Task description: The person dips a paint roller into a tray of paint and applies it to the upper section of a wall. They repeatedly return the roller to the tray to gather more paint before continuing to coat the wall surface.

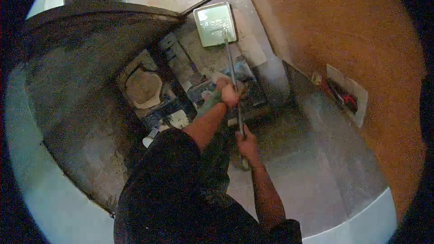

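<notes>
A long metal pole (233, 65) slants up and away from me, with both of my hands wrapped round it. My left hand (230, 96) grips it about midway, in front of a dark platform with cluttered items. Lower down, near the close end, my right hand (247, 144) is closed on the same pole. The far end of the pole reaches over a pale rectangular tray (206, 42) holding shiny whitish-green liquid. What head the pole carries there is too blurred to make out.
An orange-brown wall (307, 27) rises at the right, with an opened recess (348, 95) showing red wires. To the left stand a dark curved wall (86, 36) and a rounded beige seat-like object (143, 88). A white cup-shaped container (149, 140) lies near my left arm.
</notes>
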